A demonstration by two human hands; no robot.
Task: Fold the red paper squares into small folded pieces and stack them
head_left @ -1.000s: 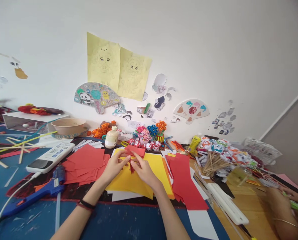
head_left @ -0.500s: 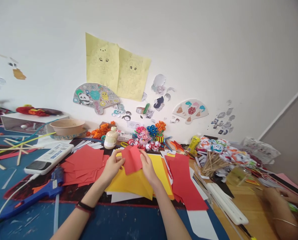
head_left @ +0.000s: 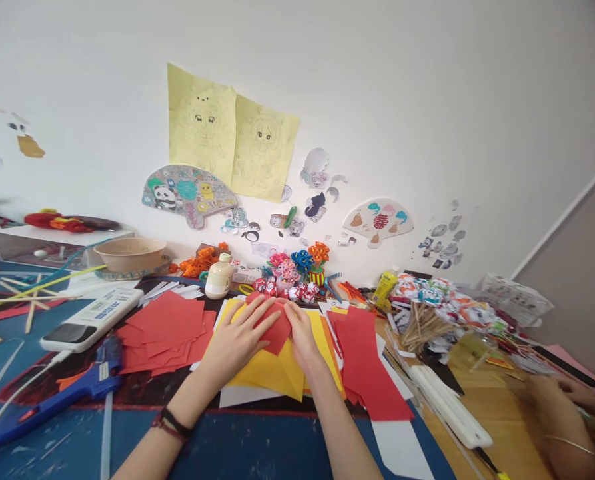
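Observation:
A small red paper square [head_left: 277, 331] lies on a stack of yellow paper sheets [head_left: 267, 370] in the middle of the table. My left hand [head_left: 237, 343] lies flat across the left part of the red square with fingers spread. My right hand [head_left: 302, 337] presses on its right edge. Both hands pin the square down on the yellow sheets.
A pile of red squares [head_left: 164, 330] lies left; red strips [head_left: 367, 360] lie right. A blue glue gun [head_left: 62, 387], a white power strip [head_left: 92, 317], a glue bottle [head_left: 218, 277], a bowl [head_left: 130, 253] and paper flowers [head_left: 297, 267] are around. Another person's arm [head_left: 562, 413] rests at far right.
The red paper was held up folded a second ago, then opened out in the air; now it lies flat on the yellow sheets under both hands.

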